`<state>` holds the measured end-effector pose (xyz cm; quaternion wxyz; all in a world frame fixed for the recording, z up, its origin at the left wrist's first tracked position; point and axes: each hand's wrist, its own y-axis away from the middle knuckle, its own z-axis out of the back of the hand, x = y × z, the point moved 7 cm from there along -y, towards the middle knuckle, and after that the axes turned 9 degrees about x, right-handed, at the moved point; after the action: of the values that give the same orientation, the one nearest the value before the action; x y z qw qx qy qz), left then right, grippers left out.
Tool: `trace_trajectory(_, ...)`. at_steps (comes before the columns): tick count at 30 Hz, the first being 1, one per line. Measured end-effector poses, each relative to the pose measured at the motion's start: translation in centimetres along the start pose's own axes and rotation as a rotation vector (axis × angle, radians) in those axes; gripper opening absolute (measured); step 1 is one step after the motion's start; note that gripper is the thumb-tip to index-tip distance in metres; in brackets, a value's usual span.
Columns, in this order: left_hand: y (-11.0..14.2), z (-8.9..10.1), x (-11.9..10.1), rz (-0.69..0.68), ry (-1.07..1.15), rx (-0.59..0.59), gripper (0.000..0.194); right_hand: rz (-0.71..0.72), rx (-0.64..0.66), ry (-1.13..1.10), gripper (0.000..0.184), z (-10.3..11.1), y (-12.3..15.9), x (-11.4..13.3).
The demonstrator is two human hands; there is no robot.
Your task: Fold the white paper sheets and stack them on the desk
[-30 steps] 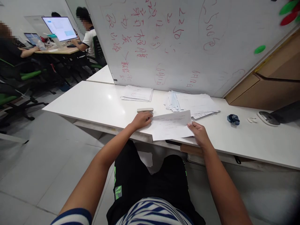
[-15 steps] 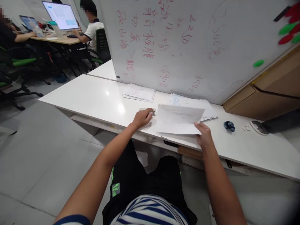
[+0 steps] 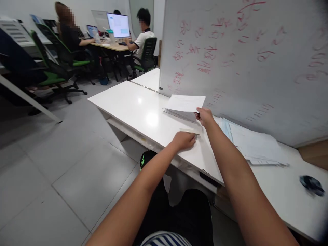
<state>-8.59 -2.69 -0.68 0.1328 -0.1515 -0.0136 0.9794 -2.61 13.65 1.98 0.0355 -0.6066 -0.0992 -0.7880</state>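
My right hand (image 3: pixel 205 117) pinches a white sheet of paper (image 3: pixel 187 103) at its right corner. The sheet is held over a stack of papers (image 3: pixel 176 114) by the foot of the whiteboard and covers most of it. Nearer to me, my left hand (image 3: pixel 185 140) rests low on the white table (image 3: pixel 123 99) with its fingers curled. At its fingertips shows a small pale, flat thing (image 3: pixel 189 131) with a metallic-looking end, mostly covered by the hand; its kind is unclear.
A larger pile of papers (image 3: pixel 258 141) lies to the right, with a dark blue object (image 3: pixel 312 185) beyond it. The whiteboard (image 3: pixel 230 75) with red writing stands along the table's back. Two people sit at a desk (image 3: pixel 112 46) with a monitor (image 3: pixel 118 25), near green-and-black chairs.
My right hand has carried the paper left, from beside the larger pile to over the left stack. My left hand stays by the small flat thing. The view has turned left.
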Motion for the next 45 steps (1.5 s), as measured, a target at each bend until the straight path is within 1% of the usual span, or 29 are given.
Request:
trace_trajectory(2, -0.1, -0.1, 0.1, 0.003, 0.008, 0.0, 0.03, -0.004, -0.018, 0.068, 0.019, -1.3, -1.5, -0.4)
trace_trajectory(3, -0.2, -0.2, 0.1, -0.001, 0.013, -0.002, 0.03, -0.005, -0.039, 0.11, 0.017, -1.5, -2.0, -0.7)
trace_trajectory(5, -0.5, -0.5, 0.1, -0.014, 0.03, 0.011, 0.031, 0.009, -0.094, 0.2, 0.016, -1.4, -2.7, -1.0)
trace_trajectory(6, -0.6, -0.5, 0.1, -0.022, 0.037, 0.016, 0.032, 0.025, -0.129, 0.277, 0.021, -1.0, -2.7, -1.1)
trace_trajectory(7, -0.6, -0.5, 0.1, -0.028, 0.042, 0.019, 0.032, 0.051, -0.169, 0.388, 0.032, -0.4, -2.4, -0.9)
trace_trajectory(9, -0.6, -0.4, 0.0, -0.038, 0.045, 0.017, 0.031, 0.123, -0.237, 0.654, 0.051, 1.0, -1.3, -0.6)
trace_trajectory(10, -0.5, -0.4, 0.0, -0.045, 0.047, 0.014, 0.031, 0.164, -0.256, 0.782, 0.055, 1.9, -0.3, -0.5)
trace_trajectory(12, -0.5, -0.3, 0.1, -0.042, 0.049, 0.011, 0.031, 0.227, -0.263, 0.954, 0.057, 4.3, 2.0, -1.1)
trace_trajectory(14, -0.6, -0.3, 0.3, -0.031, 0.047, -0.006, 0.031, 0.236, -0.28, 1.062, 0.056, 7.7, 5.1, -2.7)
trace_trajectory(15, -0.7, -0.3, 0.4, -0.031, 0.043, -0.018, 0.032, 0.214, -0.308, 1.103, 0.057, 9.7, 6.9, -3.8)
trace_trajectory(16, -0.8, -0.3, 0.5, -0.031, 0.035, -0.03, 0.031, 0.172, -0.358, 1.126, 0.059, 11.8, 8.6, -5.0)
trace_trajectory(18, -0.9, -0.4, 0.6, -0.032, 0.016, -0.042, 0.029, 0.028, -0.465, 1.112, 0.066, 15.8, 11.8, -7.8)
trace_trajectory(19, -0.9, -0.4, 0.7, -0.028, 0.01, -0.049, 0.029, -0.051, -0.491, 1.079, 0.071, 17.3, 13.1, -9.3)
trace_trajectory(21, -0.9, -0.3, 0.9, -0.023, 0.005, -0.059, 0.029, -0.149, -0.505, 1.01, 0.075, 19.1, 14.6, -11.5)
trace_trajectory(22, -0.9, -0.3, 0.9, -0.017, 0.006, -0.061, 0.029, -0.16, -0.509, 0.988, 0.074, 19.4, 14.9, -12.1)
trace_trajectory(24, -0.8, -0.2, 1.0, -0.006, 0.014, -0.055, 0.03, -0.132, -0.527, 0.975, 0.072, 19.4, 15.1, -12.4)
trace_trajectory(26, -0.7, -0.2, 1.1, 0.013, 0.022, -0.049, 0.03, -0.099, -0.552, 0.977, 0.068, 19.1, 15.1, -12.1)
trace_trajectory(29, -0.4, -0.1, 1.1, 0.027, 0.021, -0.059, 0.031, -0.078, -0.553, 0.97, 0.063, 18.7, 15.0, -11.6)
trace_trajectory(36, -0.2, 0.2, 0.8, 0.019, -0.015, -0.089, 0.031, 0.016, -0.59, 0.989, 0.052, 18.4, 15.6, -10.9)
trace_trajectory(42, -0.2, 0.4, 0.7, 0.038, -0.006, -0.065, 0.032, 0.0, -0.609, 0.986, 0.052, 18.6, 15.7, -10.7)
trace_trajectory(45, -0.1, 0.5, 0.7, 0.047, -0.003, -0.069, 0.032, 0.006, -0.604, 0.994, 0.049, 18.6, 15.8, -10.5)
